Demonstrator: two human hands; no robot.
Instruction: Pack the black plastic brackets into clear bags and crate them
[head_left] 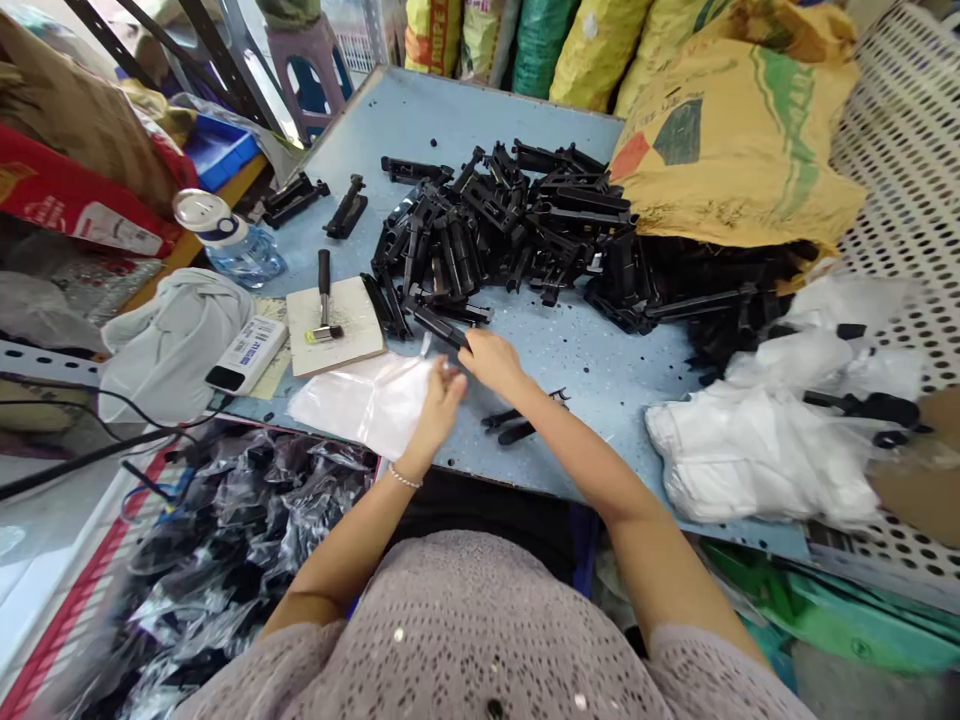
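Observation:
My right hand (491,360) is closed around the near end of a long black plastic part (441,324). Its far end points up and left, towards the heap of similar black parts (480,220). Just left of it, my left hand (439,405) has its fingers curled at the edge of a flat stack of clear plastic bags (367,405), where a bit of film stands up. The fingertips are slightly blurred. Below my right wrist lie a couple of black parts (517,425), partly covered by the forearm.
A small hammer (324,290) lies on a pale board (360,310), beside a white device (251,355) and a water bottle (232,240). A yellow sack (735,150) spills black parts. White bagged bundles (757,440) sit right; a bin of bagged pieces (240,540) stands below left.

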